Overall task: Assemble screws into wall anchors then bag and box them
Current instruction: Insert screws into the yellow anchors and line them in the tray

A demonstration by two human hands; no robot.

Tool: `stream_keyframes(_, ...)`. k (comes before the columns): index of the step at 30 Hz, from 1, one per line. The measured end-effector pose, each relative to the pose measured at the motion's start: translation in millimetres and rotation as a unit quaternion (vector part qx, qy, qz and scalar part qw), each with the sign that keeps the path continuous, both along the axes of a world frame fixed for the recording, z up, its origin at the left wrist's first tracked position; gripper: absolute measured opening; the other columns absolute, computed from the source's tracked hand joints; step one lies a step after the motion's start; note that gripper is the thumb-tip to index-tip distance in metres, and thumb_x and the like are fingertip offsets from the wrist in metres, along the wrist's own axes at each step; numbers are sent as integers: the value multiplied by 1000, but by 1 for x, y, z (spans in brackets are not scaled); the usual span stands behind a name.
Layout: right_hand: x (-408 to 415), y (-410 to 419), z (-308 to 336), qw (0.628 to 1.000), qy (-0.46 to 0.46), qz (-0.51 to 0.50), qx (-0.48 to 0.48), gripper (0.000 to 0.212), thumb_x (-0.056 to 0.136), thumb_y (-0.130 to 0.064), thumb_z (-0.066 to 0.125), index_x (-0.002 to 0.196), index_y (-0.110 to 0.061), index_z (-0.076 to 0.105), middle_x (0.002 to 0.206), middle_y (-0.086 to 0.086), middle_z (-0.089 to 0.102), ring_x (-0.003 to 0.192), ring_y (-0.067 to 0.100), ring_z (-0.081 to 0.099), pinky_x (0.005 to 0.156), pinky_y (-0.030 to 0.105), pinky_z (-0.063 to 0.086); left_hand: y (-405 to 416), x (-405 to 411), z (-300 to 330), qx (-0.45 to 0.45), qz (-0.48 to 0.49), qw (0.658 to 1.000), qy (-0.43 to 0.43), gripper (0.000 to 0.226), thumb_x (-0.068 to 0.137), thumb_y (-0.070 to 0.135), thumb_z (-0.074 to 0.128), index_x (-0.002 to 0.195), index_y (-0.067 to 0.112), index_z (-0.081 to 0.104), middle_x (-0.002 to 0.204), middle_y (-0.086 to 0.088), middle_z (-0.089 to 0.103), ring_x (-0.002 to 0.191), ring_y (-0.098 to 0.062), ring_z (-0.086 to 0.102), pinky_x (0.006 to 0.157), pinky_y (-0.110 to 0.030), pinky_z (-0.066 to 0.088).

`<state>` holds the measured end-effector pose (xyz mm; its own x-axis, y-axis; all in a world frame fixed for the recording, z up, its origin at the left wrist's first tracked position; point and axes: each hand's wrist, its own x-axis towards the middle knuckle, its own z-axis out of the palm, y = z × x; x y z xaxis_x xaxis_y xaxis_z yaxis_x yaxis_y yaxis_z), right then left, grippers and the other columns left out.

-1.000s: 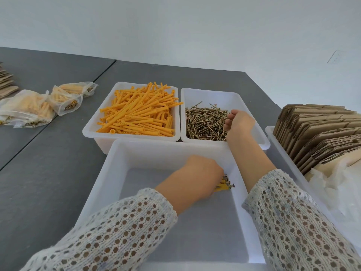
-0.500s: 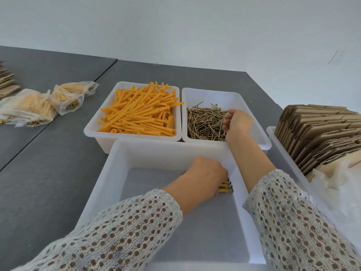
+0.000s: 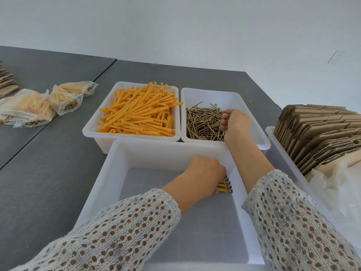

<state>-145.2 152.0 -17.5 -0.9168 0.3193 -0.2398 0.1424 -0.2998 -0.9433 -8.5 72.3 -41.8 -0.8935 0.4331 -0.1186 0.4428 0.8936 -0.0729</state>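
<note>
A white bin (image 3: 91,132) at the back holds a heap of orange wall anchors (image 3: 138,114). Beside it on the right, a second white bin (image 3: 234,96) holds loose brass screws (image 3: 203,122). My right hand (image 3: 235,122) is in that bin, fingers curled and pinching screws at the pile's right side. Nearest me stands a large white bin (image 3: 109,182). Inside it my left hand (image 3: 205,173) grips a small bunch of assembled anchors (image 3: 224,186), whose screw heads stick out to the right.
Clear bags filled with anchors (image 3: 39,104) lie at the left on the dark grey table (image 3: 48,173). A stack of flat cardboard boxes (image 3: 320,132) stands in a white tray (image 3: 273,137) at the right, with crumpled plastic bags (image 3: 340,188) in front.
My right hand has shifted a little left onto the screw pile and curled its fingers round screws. My left hand stays in the near bin with the assembled bunch.
</note>
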Motion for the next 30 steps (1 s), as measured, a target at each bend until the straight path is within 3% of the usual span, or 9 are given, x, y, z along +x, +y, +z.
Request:
stream_keyframes(3, 1, -1, 0, 1000, 9, 3, 20, 30, 88, 4, 33, 79, -9, 59, 62, 4, 54, 46, 14, 43, 43, 21, 37, 0, -1, -2, 15, 0, 1000, -7, 28, 94, 42, 63, 83, 22, 46, 78, 2, 41, 85, -25, 57, 64, -30, 31)
stream_keyframes(9, 1, -3, -1, 998, 15, 14, 57, 31, 87, 4, 31, 80, -8, 58, 62, 4, 54, 44, 13, 42, 42, 20, 36, -3, -2, 1, 80, -1, 996, 33, 33, 97, 49, 53, 80, 21, 46, 72, 2, 39, 70, -24, 45, 58, -29, 26)
stream_keyframes(12, 1, -5, -5, 987, 24, 53, 149, 29, 91, 1, 34, 85, -9, 61, 64, 3, 57, 45, 12, 45, 41, 20, 39, -7, -6, 9, 129, 13, 987, 90, 29, 100, 46, 48, 81, 24, 43, 75, 3, 40, 71, -23, 42, 59, -31, 25)
stream_keyframes(15, 2, -9, -11, 951, 63, 101, 286, 27, 92, -4, 37, 86, -7, 64, 70, 4, 61, 48, 11, 51, 44, 21, 42, -14, -10, 13, 165, 21, 974, 156, 26, 101, 40, 47, 80, 24, 43, 73, 6, 44, 69, -19, 45, 53, -29, 22)
stream_keyframes(19, -2, -9, -17, 914, 73, 116, 382, 28, 89, -4, 40, 97, 12, 62, 77, 11, 57, 63, 21, 48, 60, 32, 43, -22, -14, 17, 205, 43, 952, 223, 28, 101, 35, 44, 76, 24, 48, 69, 8, 48, 69, -17, 53, 50, -27, 27)
stream_keyframes(22, -2, -9, -17, 867, 63, 171, 464, 16, 84, -3, 47, 81, 1, 62, 71, 8, 54, 69, 20, 45, 64, 32, 41, -34, -20, 23, 201, 101, 932, 284, 18, 99, 31, 44, 91, 25, 59, 82, 10, 52, 86, -13, 47, 52, -27, 29)
stream_keyframes(25, 3, -12, -17, 798, 72, 245, 545, 15, 84, -6, 51, 75, 1, 62, 72, 16, 59, 66, 24, 48, 63, 35, 43, -54, -30, 22, 154, 193, 930, 273, 22, 96, 27, 47, 115, 23, 58, 115, 1, 56, 112, -23, 46, 74, -33, 42)
stream_keyframes(27, 4, -15, -19, 750, 79, 269, 599, 21, 85, -8, 54, 91, 4, 70, 91, 19, 70, 72, 29, 58, 68, 39, 52, -67, -33, 21, 118, 268, 925, 241, 36, 95, 32, 49, 128, 20, 51, 133, -6, 48, 127, -29, 39, 93, -41, 40)
stream_keyframes(30, 7, -16, -19, 712, 64, 280, 641, 21, 86, -13, 55, 97, -6, 71, 93, 11, 69, 78, 25, 61, 68, 36, 51, -80, -36, 21, 110, 350, 910, 193, 49, 95, 45, 48, 136, 19, 45, 146, -10, 38, 136, -36, 29, 100, -50, 37)
